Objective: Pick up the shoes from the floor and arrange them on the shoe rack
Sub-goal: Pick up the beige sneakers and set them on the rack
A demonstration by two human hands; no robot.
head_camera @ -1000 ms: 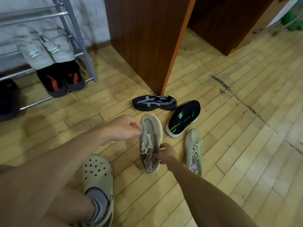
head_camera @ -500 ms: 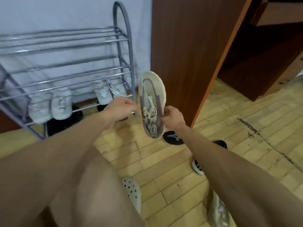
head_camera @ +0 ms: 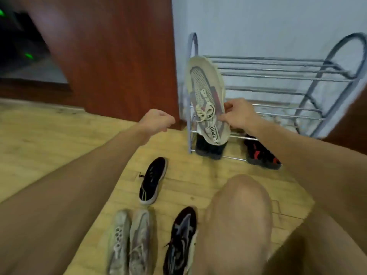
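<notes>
The right hand (head_camera: 236,114) pinches a pale sneaker (head_camera: 206,102) by its side, toe up, in front of the shoe rack (head_camera: 278,76), probably to slide it onto a bar. The left hand (head_camera: 156,121) hangs loosely curled and empty left of the rack, while four other shoes (head_camera: 153,183) wait on the floor (head_camera: 49,139) below it.

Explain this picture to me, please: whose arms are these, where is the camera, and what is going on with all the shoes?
No machine here: a person wears a wide-angle camera on the head, so you look down along their own bare arms and a knee. The right hand holds a beige sneaker by its side, toe up, in front of the metal shoe rack against the wall. The left hand is loosely curled and holds nothing. On the rack's lowest level sit a dark shoe and a black-and-red pair. On the wooden floor lie a black shoe, two pale shoes and a dark shoe with light stripes.
</notes>
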